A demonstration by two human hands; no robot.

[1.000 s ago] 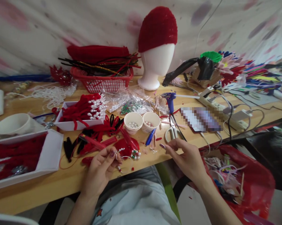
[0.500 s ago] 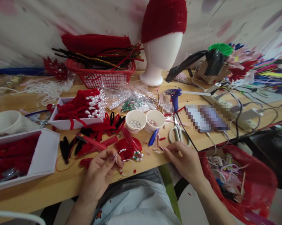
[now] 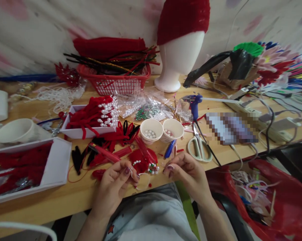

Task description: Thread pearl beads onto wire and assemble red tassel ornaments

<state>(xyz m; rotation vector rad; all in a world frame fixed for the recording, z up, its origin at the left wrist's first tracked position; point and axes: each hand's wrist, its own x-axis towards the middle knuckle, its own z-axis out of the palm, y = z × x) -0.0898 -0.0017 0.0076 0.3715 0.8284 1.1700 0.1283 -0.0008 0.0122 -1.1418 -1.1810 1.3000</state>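
Note:
My left hand (image 3: 117, 184) is closed in a pinch on a thin white cord (image 3: 148, 179). The cord's free part curves out to the right below the fingers, with a small red bead near it. My right hand (image 3: 187, 175) hovers over the table edge, thumb and fingertips pressed together; what they hold, if anything, is too small to make out. Between the hands lies a red fuzzy piece (image 3: 138, 160) with white and green beads (image 3: 153, 168) along its edge. Behind it stand two paper cups, one with white pearl beads (image 3: 149, 134), the other with smaller beads (image 3: 169, 133).
Scissors (image 3: 199, 147), a blue pen cap (image 3: 170, 149) and a blue glue gun (image 3: 195, 103) lie to the right. White boxes (image 3: 61, 160) of red stems stand left. A red basket (image 3: 115, 83) and foam head (image 3: 178, 57) are behind. A red-lined bin (image 3: 286, 201) sits below right.
My right hand has moved left and closer to my left hand, away from the scraps beside the scissors. My left hand keeps its pinch on the cord. The view has shifted slightly.

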